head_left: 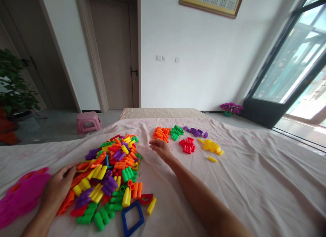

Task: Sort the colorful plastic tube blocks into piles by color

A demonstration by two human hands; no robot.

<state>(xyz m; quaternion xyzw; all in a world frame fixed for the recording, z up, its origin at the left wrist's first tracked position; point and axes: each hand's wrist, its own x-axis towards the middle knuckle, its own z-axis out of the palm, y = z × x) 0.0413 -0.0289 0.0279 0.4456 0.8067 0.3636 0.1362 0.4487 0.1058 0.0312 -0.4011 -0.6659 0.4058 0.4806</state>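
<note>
A mixed pile of plastic building pieces [119, 172] in orange, yellow, green, purple and red lies on the cloth. At its left edge my left hand [59, 182] rests with fingers stretched out, touching an orange-and-yellow piece [84, 166]. My right hand [161, 149] hovers right of the pile, fingers loosely bent, with no piece visible in it. Just beyond it is a group of orange pieces [161, 132]. Green pieces [176, 131], purple pieces [195, 131], red pieces [187, 145] and yellow pieces [211, 146] lie in separate groups further right.
A magenta plastic plate-like thing [25, 193] lies left of my left hand. A blue diamond-shaped frame [132, 218] sits at the pile's near edge. One yellow piece [212, 159] lies apart. The pale cloth [241, 182] is wrinkled. A pink stool [88, 122] stands beyond the table.
</note>
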